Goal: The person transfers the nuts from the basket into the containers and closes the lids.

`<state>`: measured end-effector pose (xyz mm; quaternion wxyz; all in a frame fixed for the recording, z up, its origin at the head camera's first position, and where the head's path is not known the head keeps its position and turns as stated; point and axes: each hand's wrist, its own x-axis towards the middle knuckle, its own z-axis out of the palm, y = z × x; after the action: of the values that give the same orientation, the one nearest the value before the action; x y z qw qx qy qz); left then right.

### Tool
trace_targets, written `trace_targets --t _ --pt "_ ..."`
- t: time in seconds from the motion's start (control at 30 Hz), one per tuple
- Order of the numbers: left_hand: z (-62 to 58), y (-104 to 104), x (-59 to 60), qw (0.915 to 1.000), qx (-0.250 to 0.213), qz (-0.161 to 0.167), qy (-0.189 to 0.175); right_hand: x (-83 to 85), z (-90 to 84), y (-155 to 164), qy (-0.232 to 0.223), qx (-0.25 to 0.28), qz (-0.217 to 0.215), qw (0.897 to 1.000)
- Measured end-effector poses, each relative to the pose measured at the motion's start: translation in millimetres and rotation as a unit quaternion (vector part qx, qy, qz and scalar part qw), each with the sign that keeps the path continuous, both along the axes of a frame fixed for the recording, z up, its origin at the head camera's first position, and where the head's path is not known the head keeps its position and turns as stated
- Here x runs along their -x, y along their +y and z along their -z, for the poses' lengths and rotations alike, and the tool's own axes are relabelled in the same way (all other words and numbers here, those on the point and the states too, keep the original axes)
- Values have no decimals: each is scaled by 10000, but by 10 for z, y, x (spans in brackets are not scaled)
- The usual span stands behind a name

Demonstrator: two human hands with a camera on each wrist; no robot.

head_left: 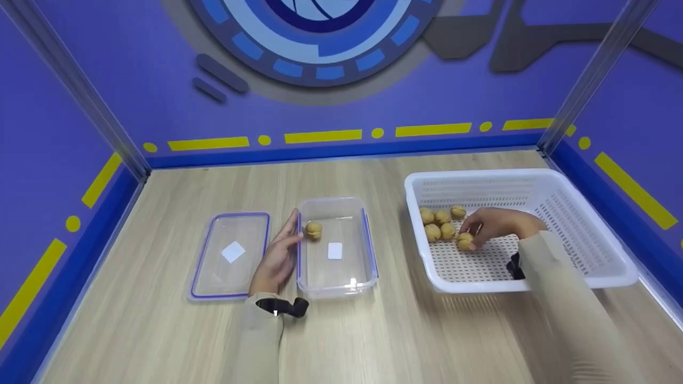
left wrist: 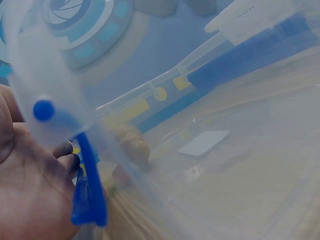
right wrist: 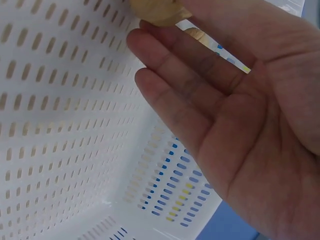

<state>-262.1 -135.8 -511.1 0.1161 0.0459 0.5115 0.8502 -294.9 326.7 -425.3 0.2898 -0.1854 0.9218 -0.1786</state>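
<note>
My left hand (head_left: 277,258) holds the left side of a clear plastic container (head_left: 368,272), its thumb at the rim and its fingers along the outer wall. A walnut (head_left: 313,228) lies inside by that wall; whether the brown shape against it is a second one or a reflection, I cannot tell. Over in the white basket (head_left: 597,274), my right hand (head_left: 493,224) pinches a walnut (head_left: 465,242) between thumb and fingertips, low near the basket floor. Several other walnuts (head_left: 442,217) sit in the basket's left part. The right wrist view cuts off the held walnut (right wrist: 159,11).
A clear lid (head_left: 213,277) with a blue seal lies flat on the wooden table (head_left: 341,336), left of the container. A white label (head_left: 334,250) shows in the container. Purple panels (head_left: 320,114) enclose the table at the back and sides.
</note>
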Motion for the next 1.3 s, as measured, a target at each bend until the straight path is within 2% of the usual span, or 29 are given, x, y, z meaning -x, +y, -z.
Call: trace_targets --t 0.57,0.73,1.0,1.3 --pt "-14 15 -5 9999 -78 -68 13 -31 -79 3 -113 120 340 9993" --pt "-18 15 -2 9999 -93 -57 -3 -31 -123 -8 -14 206 318 9993" --pt "-9 6 -4 9998 176 -38 75 -37 -217 -44 -41 471 226 9986" --pt "0 14 0 10000 36 -54 30 -54 -245 -54 75 569 296 9979"
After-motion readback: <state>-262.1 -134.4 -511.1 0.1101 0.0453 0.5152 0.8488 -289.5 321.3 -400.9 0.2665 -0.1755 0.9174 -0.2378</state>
